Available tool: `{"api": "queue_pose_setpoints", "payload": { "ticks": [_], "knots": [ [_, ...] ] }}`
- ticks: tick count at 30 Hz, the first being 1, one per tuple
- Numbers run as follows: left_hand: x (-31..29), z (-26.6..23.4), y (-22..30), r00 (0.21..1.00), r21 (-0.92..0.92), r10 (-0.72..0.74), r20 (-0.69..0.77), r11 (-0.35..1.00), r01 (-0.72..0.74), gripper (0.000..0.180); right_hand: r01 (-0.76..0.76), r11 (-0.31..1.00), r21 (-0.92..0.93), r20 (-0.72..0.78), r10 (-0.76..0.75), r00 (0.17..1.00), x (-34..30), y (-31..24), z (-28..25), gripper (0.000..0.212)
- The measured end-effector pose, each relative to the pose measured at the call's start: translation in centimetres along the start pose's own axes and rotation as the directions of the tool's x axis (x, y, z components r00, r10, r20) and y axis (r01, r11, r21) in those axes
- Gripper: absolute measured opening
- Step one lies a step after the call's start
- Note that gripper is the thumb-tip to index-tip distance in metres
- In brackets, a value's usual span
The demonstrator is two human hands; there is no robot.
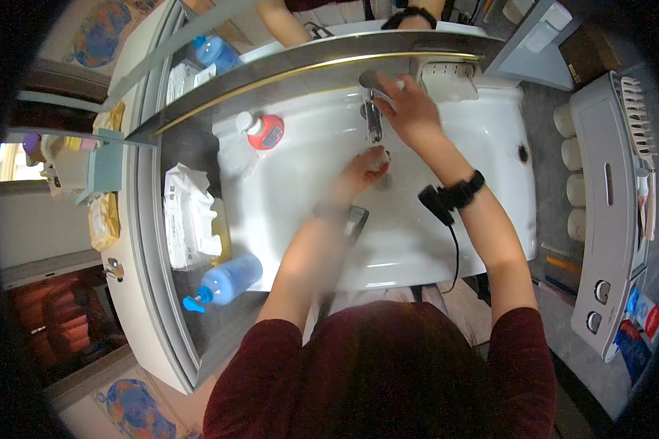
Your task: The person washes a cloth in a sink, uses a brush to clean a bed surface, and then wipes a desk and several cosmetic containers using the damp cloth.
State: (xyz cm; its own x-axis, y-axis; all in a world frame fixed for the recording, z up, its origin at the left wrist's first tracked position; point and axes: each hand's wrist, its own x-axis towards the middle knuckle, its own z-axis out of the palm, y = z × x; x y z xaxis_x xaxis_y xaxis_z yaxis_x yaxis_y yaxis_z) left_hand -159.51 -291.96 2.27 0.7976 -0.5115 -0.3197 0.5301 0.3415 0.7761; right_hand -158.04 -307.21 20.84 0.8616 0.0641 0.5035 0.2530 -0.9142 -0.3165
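Note:
A chrome faucet (373, 121) stands at the back of a white washbasin (300, 241). My right hand (416, 113) is at the top of it, with thumb and fingers around the faucet handle (370, 79). Just below the spout my left hand (365, 172) is held palm up over the basin, its fingers loosely curled. Something whitish, perhaps foam or water, shows in that palm. Both wrists wear dark bands; a black device with a cable (438, 203) hangs at the right one.
A red pump bottle (263, 132) stands on the basin's back left corner. Left of the basin are a white tissue pack (187, 219) and a blue pump bottle (232, 279). A soap dish (450, 82) sits behind on the right. A grey-white cabinet (604, 219) flanks the right side.

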Motion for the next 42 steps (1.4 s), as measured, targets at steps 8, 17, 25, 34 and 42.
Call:
{"api": "queue_pose_setpoints", "payload": {
  "ticks": [8,17,25,34,42],
  "knots": [
    [0.1,0.5,2.1,0.992,0.153,0.080,0.102,0.984,-0.095,0.031,0.110,0.993,-0.039,0.360,-0.089,0.929,5.6,0.9,2.3,0.028],
    [2.4,-1.5,0.4,0.917,0.687,0.024,0.398,0.655,-0.315,0.043,0.070,0.997,0.028,0.345,-0.076,0.936,5.7,0.0,1.9,0.018],
    [-0.4,4.0,3.1,0.993,0.772,-0.052,0.108,0.634,-0.051,0.016,0.029,0.995,0.093,0.343,-0.059,0.937,5.4,1.1,2.2,0.019],
    [0.2,1.4,1.7,0.923,0.086,-0.380,-0.053,0.920,0.383,0.025,0.102,0.995,-0.015,0.338,-0.091,0.937,5.4,1.0,2.3,0.027],
    [-0.2,-0.3,-0.4,0.998,0.235,0.027,-0.050,0.972,-0.014,0.029,-0.442,0.511,0.737,0.298,0.342,0.891,0.4,2.3,3.1,0.039]
  ]
}}
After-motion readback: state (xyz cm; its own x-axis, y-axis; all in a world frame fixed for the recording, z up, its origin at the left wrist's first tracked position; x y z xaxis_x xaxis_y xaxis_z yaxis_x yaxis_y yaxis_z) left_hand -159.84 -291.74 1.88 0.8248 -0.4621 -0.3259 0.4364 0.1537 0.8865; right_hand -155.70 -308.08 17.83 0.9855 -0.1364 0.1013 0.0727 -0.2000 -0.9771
